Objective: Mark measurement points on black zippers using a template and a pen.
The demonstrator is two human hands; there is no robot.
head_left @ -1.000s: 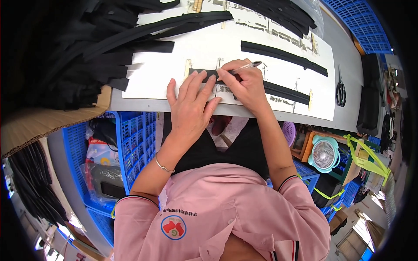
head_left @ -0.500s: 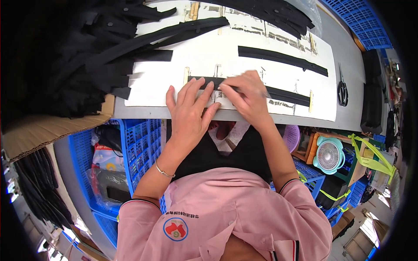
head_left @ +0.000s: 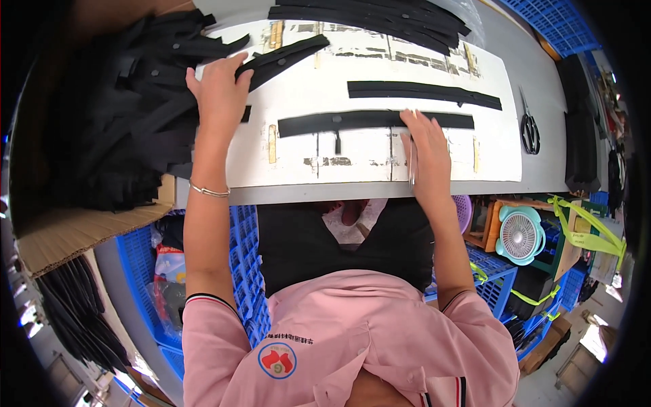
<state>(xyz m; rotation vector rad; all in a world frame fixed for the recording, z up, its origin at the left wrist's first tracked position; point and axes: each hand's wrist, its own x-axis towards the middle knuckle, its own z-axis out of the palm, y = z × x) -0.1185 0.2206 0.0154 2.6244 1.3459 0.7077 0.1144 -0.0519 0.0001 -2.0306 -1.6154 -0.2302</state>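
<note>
A long black zipper strip (head_left: 366, 122) with a short pull tab hanging down lies across the white marked board (head_left: 258, 159). Over its right part is my right hand (head_left: 430, 156), fingers bent, with a thin silver pen-like tool (head_left: 411, 163) held along the thumb side. My left hand (head_left: 220, 85) reaches the heap of black strips (head_left: 149, 102) at the left. Its fingers are spread, thumb and forefinger on either side of another black zipper strip (head_left: 288, 60) lying on the board's far left. Whether they touch it is unclear.
Another black strip (head_left: 424, 93) lies farther back on the board, beyond it a bundle of strips (head_left: 380, 20). Black-handled scissors (head_left: 529, 132) rest on the grey table at right. A cardboard flap (head_left: 95, 224) borders the heap. Blue crates and a small fan (head_left: 521, 235) stand below.
My left hand has left the near strip and moved far left to the heap. My right hand has shifted right and nearer. The near strip now sits farther back, its pull tab showing.
</note>
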